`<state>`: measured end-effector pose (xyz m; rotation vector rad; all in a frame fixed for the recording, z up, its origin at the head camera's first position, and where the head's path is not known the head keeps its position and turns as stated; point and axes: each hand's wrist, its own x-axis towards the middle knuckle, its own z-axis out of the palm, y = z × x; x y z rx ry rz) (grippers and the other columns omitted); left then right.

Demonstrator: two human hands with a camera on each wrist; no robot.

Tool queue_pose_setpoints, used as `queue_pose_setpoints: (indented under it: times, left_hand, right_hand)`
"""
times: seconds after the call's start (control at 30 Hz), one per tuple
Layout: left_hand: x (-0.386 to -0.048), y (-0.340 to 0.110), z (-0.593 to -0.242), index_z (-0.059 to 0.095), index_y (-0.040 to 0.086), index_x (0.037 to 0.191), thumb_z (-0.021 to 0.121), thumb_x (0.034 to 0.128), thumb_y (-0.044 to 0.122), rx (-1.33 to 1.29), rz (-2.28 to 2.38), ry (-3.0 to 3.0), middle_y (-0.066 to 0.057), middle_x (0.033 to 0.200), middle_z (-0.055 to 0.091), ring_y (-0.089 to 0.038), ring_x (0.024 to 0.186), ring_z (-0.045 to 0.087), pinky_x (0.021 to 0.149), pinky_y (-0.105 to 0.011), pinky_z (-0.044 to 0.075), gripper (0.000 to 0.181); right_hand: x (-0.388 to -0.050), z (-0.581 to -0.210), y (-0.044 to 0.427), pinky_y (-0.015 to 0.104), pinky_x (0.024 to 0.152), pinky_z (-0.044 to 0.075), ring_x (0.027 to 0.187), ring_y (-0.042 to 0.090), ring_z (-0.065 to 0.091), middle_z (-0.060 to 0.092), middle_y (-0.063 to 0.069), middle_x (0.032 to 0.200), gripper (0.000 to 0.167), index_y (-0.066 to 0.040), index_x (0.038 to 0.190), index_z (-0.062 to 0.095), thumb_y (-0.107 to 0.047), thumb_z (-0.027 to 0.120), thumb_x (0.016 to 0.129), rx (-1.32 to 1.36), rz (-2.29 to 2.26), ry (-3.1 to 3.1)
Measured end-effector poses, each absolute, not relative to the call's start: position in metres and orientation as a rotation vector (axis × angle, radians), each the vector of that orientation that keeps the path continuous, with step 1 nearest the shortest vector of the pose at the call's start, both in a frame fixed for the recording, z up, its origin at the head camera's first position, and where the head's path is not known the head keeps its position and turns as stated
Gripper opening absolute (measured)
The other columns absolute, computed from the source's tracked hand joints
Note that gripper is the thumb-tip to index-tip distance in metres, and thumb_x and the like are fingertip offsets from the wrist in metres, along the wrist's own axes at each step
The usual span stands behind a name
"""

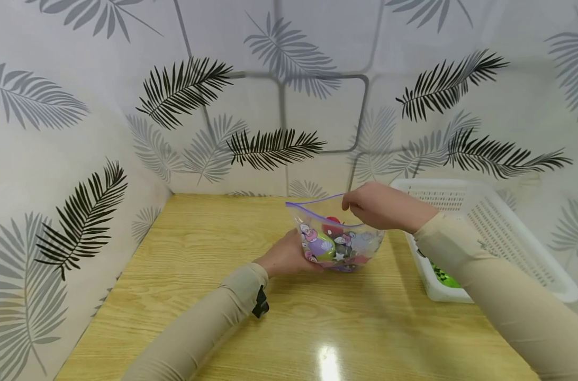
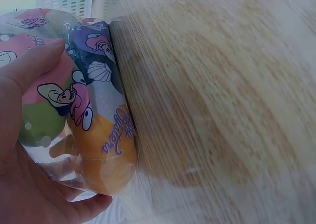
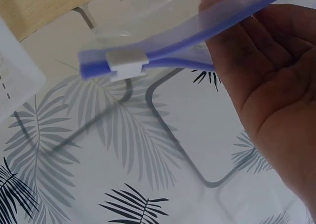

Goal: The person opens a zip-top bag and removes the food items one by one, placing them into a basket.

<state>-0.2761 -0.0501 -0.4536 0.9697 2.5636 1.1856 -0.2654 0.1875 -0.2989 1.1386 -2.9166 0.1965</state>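
Observation:
A clear zip bag (image 1: 317,246) with cartoon prints stands on the table, its mouth gaping and edged by a purple zip strip (image 3: 187,41). A white slider (image 3: 127,63) sits near one end of that strip. Inside are a red round item (image 1: 333,226), an orange item (image 2: 101,145) and other colourful pieces, their kinds blurred by the print. My left hand (image 1: 286,256) grips the bag's lower left side, thumb (image 2: 39,61) across its face and fingers beneath. With its fingertips my right hand (image 1: 379,203) pinches the bag's far top edge, right of the middle.
A white perforated plastic basket (image 1: 513,227) stands to the right, under my right forearm. In it lies a bright green item with black spots (image 1: 443,276), partly hidden by the sleeve. Leaf-patterned sheeting (image 1: 289,106) backs the wooden table (image 1: 198,227).

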Motion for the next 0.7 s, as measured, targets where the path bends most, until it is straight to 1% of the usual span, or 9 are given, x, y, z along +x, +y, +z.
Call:
queue_pose_setpoints:
  times: [0.13, 0.2, 0.3, 0.4, 0.43, 0.47, 0.6, 0.67, 0.7]
  left_hand:
    - [-0.275, -0.049, -0.457, 0.046, 0.02, 0.145, 0.094, 0.0702, 0.025, 0.955, 1.166, 2.575, 0.007, 0.136, 0.059, -0.01, 0.124, 0.056, 0.112, -0.035, 0.043, 0.089]
    - [-0.275, -0.049, -0.458, 0.046, 0.019, 0.145, 0.094, 0.0702, 0.025, 0.96, 1.146, 2.585, 0.006, 0.136, 0.058, -0.01, 0.124, 0.056, 0.112, -0.034, 0.042, 0.09]
    - [-0.275, -0.049, -0.457, 0.045, 0.02, 0.146, 0.094, 0.0703, 0.026, 0.978, 1.129, 2.597, 0.005, 0.137, 0.059, -0.01, 0.125, 0.055, 0.113, -0.034, 0.042, 0.09]
    - [-0.275, -0.05, -0.456, 0.045, 0.021, 0.145, 0.094, 0.0703, 0.027, 0.985, 1.116, 2.612, 0.006, 0.136, 0.059, -0.01, 0.125, 0.056, 0.112, -0.034, 0.043, 0.09]
    - [-0.275, -0.05, -0.455, 0.045, 0.021, 0.145, 0.094, 0.0704, 0.028, 0.988, 1.112, 2.617, 0.006, 0.136, 0.059, -0.01, 0.125, 0.056, 0.112, -0.034, 0.043, 0.09]
    - [-0.276, -0.05, -0.455, 0.045, 0.02, 0.145, 0.094, 0.0703, 0.028, 0.983, 1.111, 2.62, 0.006, 0.135, 0.059, -0.009, 0.124, 0.056, 0.112, -0.034, 0.043, 0.089]
    - [-0.276, -0.051, -0.453, 0.047, 0.019, 0.142, 0.094, 0.0704, 0.029, 0.979, 1.088, 2.641, 0.005, 0.133, 0.06, -0.01, 0.122, 0.057, 0.11, -0.035, 0.045, 0.086]
    - [-0.277, -0.051, -0.453, 0.047, 0.019, 0.142, 0.094, 0.0705, 0.029, 0.976, 1.078, 2.651, 0.005, 0.132, 0.06, -0.01, 0.121, 0.057, 0.109, -0.034, 0.045, 0.086]
    - [-0.277, -0.051, -0.453, 0.047, 0.02, 0.142, 0.094, 0.0704, 0.03, 0.98, 1.071, 2.656, 0.005, 0.132, 0.06, -0.01, 0.122, 0.057, 0.11, -0.034, 0.045, 0.086]
  right_hand:
    - [-0.271, -0.307, 0.188, 0.046, 0.088, 0.057, 0.101, 0.032, 0.071, 0.074, 0.015, 0.111, 0.032, -0.003, 0.11, 0.074, 0.003, 0.047, 0.095, 1.188, 0.124, -2.972]
    - [-0.271, -0.309, 0.188, 0.045, 0.087, 0.058, 0.1, 0.032, 0.071, 0.074, 0.016, 0.111, 0.032, -0.002, 0.11, 0.074, 0.007, 0.048, 0.092, 1.222, 0.091, -2.985]
    - [-0.272, -0.309, 0.187, 0.039, 0.08, 0.058, 0.087, 0.023, 0.069, 0.075, 0.013, 0.104, 0.037, 0.0, 0.113, 0.073, 0.01, 0.049, 0.086, 1.25, 0.039, -3.042]
    - [-0.272, -0.304, 0.186, 0.031, 0.071, 0.054, 0.074, 0.013, 0.06, 0.074, 0.008, 0.094, 0.045, 0.0, 0.12, 0.071, 0.013, 0.049, 0.082, 1.242, 0.019, -3.159]
    - [-0.271, -0.303, 0.185, 0.029, 0.068, 0.051, 0.07, 0.011, 0.055, 0.073, 0.007, 0.09, 0.048, -0.001, 0.122, 0.07, 0.013, 0.049, 0.081, 1.233, 0.017, -3.205]
    - [-0.271, -0.302, 0.184, 0.027, 0.064, 0.047, 0.065, 0.01, 0.05, 0.073, 0.006, 0.09, 0.051, -0.002, 0.124, 0.069, 0.014, 0.048, 0.081, 1.23, 0.019, -3.24]
    - [-0.271, -0.298, 0.181, 0.024, 0.058, 0.043, 0.061, 0.008, 0.046, 0.07, 0.002, 0.083, 0.052, -0.008, 0.125, 0.07, 0.012, 0.05, 0.082, 1.229, -0.018, -3.336]
    - [-0.271, -0.298, 0.181, 0.024, 0.057, 0.043, 0.061, 0.008, 0.047, 0.069, -0.001, 0.082, 0.048, -0.011, 0.123, 0.072, 0.009, 0.055, 0.083, 1.248, -0.033, -3.349]
    - [-0.271, -0.298, 0.18, 0.024, 0.057, 0.044, 0.062, 0.008, 0.049, 0.066, -0.002, 0.077, 0.046, -0.012, 0.122, 0.072, 0.007, 0.057, 0.083, 1.252, -0.041, -3.359]
